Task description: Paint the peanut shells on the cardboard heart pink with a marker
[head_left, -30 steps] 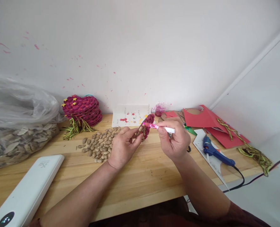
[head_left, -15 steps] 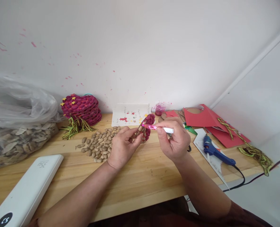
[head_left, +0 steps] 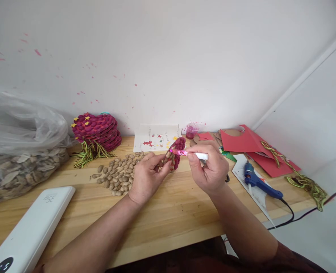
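My left hand point(head_left: 145, 177) is closed round a small shell-covered piece point(head_left: 175, 152), partly painted magenta and partly bare brown, and tilts it upright above the wooden table point(head_left: 168, 216). My right hand point(head_left: 209, 168) pinches a white-handled brush point(head_left: 191, 154) whose pink tip touches the piece's upper left part. A loose heap of brown shells point(head_left: 120, 173) lies just left of my left hand.
A stack of finished magenta pieces with yellow stars and green fringe point(head_left: 96, 133) stands at the back left. Further left is a plastic bag of shells point(head_left: 20, 151), with a white power bank point(head_left: 28, 231) near me. A star sticker sheet point(head_left: 155, 139), paint cup point(head_left: 191, 131), red card point(head_left: 249, 146), blue glue gun point(head_left: 260, 184) and green cord point(head_left: 305, 184) lie right.
The brush tip has shifted slightly left across the piece. Both hands stay in nearly the same place.
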Demonstrator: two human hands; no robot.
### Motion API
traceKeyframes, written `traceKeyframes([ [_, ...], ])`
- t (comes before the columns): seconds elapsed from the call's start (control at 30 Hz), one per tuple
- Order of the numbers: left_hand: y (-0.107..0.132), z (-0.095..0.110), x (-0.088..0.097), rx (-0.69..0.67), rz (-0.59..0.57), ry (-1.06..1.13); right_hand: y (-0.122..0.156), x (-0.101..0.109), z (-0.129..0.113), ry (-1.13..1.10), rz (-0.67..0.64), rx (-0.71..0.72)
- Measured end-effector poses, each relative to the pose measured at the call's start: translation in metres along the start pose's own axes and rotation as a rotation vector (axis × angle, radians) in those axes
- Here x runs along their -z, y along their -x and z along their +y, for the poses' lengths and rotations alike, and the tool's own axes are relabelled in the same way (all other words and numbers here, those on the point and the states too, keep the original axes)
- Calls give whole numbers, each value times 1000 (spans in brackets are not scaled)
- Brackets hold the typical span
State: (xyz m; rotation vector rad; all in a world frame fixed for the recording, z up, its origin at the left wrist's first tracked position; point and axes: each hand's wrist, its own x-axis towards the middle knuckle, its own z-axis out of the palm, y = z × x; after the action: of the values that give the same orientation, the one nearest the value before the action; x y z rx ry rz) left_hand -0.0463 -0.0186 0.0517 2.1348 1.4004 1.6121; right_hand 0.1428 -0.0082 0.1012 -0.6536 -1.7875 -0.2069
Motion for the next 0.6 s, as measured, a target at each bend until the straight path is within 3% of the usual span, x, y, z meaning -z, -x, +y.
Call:
traceKeyframes([
  [0.47, -1, 2, 1, 15, -14, 14, -2, 2, -1, 10, 7, 0],
  [0.6, 0, 1, 0, 54, -14, 24, 0, 3, 4, 0, 56, -70],
])
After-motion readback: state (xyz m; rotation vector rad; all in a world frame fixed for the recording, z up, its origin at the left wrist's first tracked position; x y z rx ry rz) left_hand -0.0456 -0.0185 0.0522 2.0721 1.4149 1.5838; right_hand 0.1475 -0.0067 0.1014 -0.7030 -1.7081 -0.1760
